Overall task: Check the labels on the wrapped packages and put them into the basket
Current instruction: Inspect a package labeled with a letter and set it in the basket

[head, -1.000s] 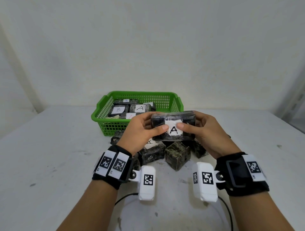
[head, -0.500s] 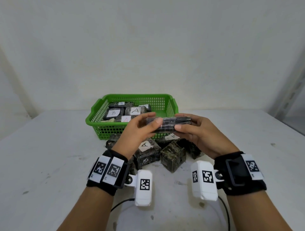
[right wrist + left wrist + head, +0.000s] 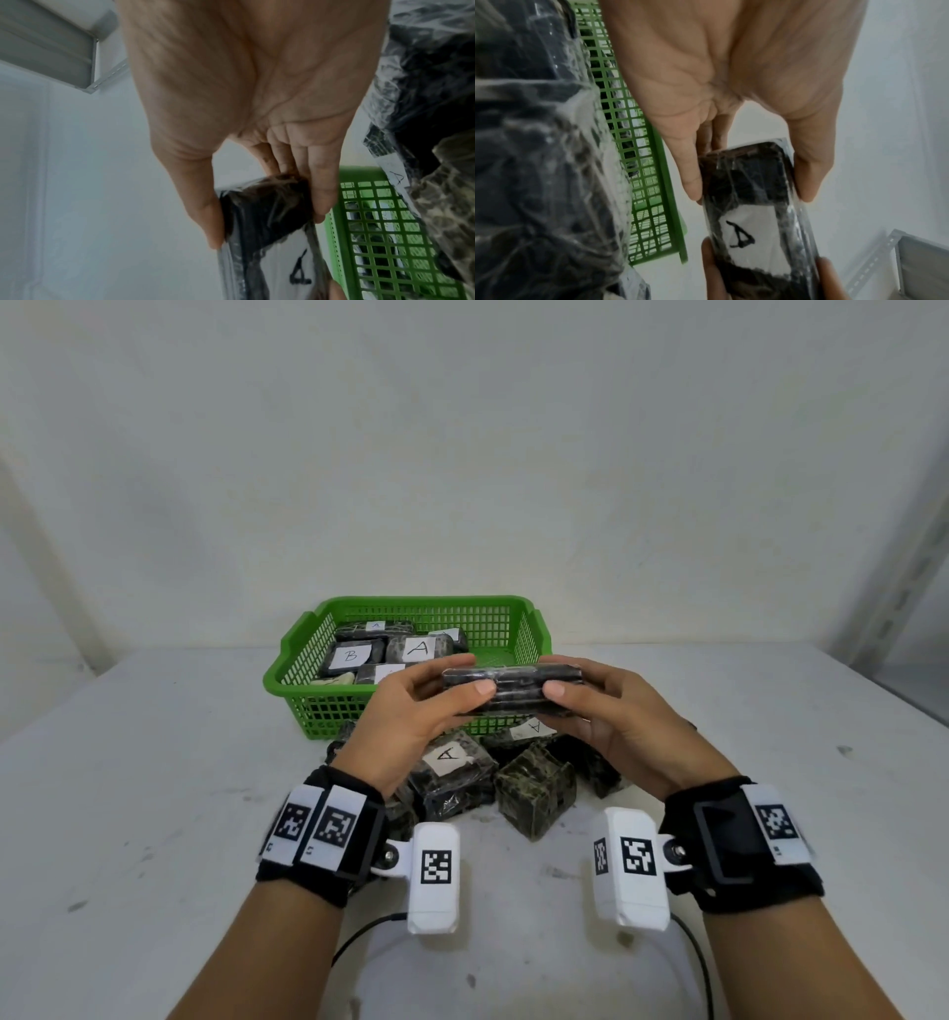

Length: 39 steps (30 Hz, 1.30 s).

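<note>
Both hands hold one wrapped package (image 3: 513,689) level in the air above the table (image 3: 154,788), just in front of the green basket (image 3: 411,613), which sits at twelve o'clock from the hands. The left hand (image 3: 411,716) pinches the package's nine o'clock end between thumb and fingers; the right hand (image 3: 616,721) pinches the three o'clock end the same way. In the head view only a dark narrow side of the package faces the camera, while the wrist views show its white label (image 3: 746,233) marked A on the underside. Inside the basket lie packages labelled A (image 3: 418,648) and B (image 3: 351,655). At six o'clock from the held package a heap of wrapped packages (image 3: 534,793) rests on the table, two showing A labels
</note>
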Each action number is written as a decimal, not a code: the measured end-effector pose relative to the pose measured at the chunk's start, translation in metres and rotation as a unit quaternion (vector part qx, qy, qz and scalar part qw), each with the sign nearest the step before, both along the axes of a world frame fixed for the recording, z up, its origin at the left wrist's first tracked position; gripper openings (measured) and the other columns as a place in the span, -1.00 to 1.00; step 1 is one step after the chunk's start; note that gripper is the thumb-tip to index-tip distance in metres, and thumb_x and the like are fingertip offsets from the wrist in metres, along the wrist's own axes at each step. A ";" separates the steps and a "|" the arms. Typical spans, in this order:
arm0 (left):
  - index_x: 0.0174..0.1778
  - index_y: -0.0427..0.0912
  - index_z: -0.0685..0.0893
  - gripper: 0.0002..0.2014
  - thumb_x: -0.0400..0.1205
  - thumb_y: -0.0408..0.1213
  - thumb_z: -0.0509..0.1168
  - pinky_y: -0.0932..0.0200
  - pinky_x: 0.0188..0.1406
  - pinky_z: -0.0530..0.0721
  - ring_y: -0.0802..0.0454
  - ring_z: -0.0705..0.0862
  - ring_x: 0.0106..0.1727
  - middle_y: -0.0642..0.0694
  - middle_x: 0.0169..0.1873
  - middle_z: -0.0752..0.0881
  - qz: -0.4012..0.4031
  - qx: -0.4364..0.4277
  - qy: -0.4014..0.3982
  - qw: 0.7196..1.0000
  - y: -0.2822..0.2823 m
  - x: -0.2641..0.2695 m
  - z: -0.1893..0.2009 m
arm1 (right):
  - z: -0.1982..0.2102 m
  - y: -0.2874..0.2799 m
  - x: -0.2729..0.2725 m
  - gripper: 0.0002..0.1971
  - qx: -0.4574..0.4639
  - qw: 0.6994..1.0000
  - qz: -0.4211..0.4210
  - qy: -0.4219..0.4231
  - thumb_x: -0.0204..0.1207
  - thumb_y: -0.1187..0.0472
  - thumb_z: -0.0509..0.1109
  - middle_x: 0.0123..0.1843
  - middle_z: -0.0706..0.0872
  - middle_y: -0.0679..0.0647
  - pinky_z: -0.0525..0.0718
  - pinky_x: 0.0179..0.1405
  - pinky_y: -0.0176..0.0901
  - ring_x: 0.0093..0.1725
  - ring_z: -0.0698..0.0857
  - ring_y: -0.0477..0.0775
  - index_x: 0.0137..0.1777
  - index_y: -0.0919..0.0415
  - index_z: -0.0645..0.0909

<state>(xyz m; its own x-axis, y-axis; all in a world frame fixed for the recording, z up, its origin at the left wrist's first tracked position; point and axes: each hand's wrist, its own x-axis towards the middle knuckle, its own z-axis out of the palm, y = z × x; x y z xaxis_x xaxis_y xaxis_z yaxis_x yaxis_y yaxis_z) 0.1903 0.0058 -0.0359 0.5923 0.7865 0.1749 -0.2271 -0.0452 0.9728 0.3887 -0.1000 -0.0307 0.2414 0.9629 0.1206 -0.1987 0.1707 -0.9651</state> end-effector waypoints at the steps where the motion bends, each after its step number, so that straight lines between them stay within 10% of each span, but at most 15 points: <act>1: 0.36 -0.26 0.66 -0.39 0.37 -0.30 0.64 -0.04 0.30 0.71 -0.20 0.76 0.26 -0.25 0.18 0.80 -0.011 -0.015 -0.006 1.000 0.000 -0.001 0.000 | 0.000 -0.001 0.000 -0.36 0.002 1.000 0.000 -0.002 0.33 0.24 0.58 0.34 0.81 0.27 0.81 0.23 -0.17 0.25 0.83 0.09 0.45 0.37 0.63; 22: 0.51 -0.12 0.52 -0.12 0.24 -0.46 0.68 0.04 0.28 0.70 -0.04 0.66 0.40 -0.07 0.36 0.68 -0.058 0.107 0.014 0.993 -0.003 -0.001 -0.001 | 0.001 0.000 0.001 -0.55 -0.060 0.998 0.028 -0.005 0.51 0.24 0.54 0.27 0.84 0.33 0.87 0.11 -0.06 0.19 0.85 0.20 0.36 0.44 0.69; 26: 0.35 -0.06 0.69 -0.33 0.32 0.03 0.64 -0.27 0.40 0.59 -0.16 0.74 0.29 -0.14 0.23 0.79 -0.038 0.041 0.025 0.998 -0.004 0.002 -0.002 | -0.002 0.001 0.003 -0.47 -0.034 0.999 0.014 -0.017 0.33 0.38 0.60 0.19 0.87 0.30 0.86 0.07 -0.03 0.13 0.88 0.19 0.35 0.40 0.71; 39: 0.19 -0.27 0.78 -0.53 0.36 -0.21 0.55 -0.14 0.24 0.72 -0.19 0.81 0.10 -0.27 0.06 0.84 0.002 0.021 0.003 1.000 -0.006 0.005 -0.002 | 0.000 0.000 -0.001 -0.53 -0.028 0.998 -0.014 -0.046 0.38 0.27 0.64 0.15 0.89 0.28 0.83 0.17 0.05 0.14 0.88 0.22 0.30 0.36 0.75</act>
